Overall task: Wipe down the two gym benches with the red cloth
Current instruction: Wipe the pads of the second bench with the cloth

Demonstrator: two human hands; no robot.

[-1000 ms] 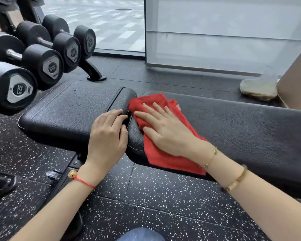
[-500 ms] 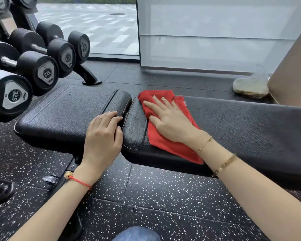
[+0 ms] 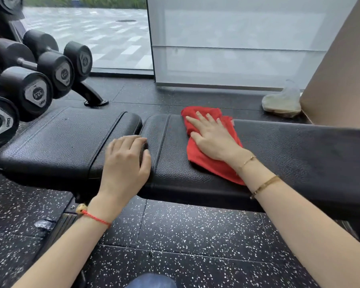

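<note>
A black padded gym bench runs across the view in two pads: a seat pad [image 3: 56, 140] on the left and a long back pad [image 3: 289, 154] on the right. The red cloth [image 3: 197, 161] lies flat on the back pad near its left end. My right hand [image 3: 212, 136] presses flat on the cloth with fingers spread. My left hand [image 3: 125, 163] rests on the gap between the two pads, fingers curled over the seat pad's edge. Only this one bench is in view.
A rack of black dumbbells [image 3: 35, 92] stands at the left, its foot [image 3: 92, 96] on the speckled rubber floor [image 3: 185, 235]. A clear plastic bag [image 3: 283, 100] lies behind the bench by a beige wall [image 3: 341, 75]. A glass window [image 3: 233, 38] is beyond.
My right hand has slid the red cloth to the right along the back pad, away from the gap. My left hand has stayed at the gap between the pads.
</note>
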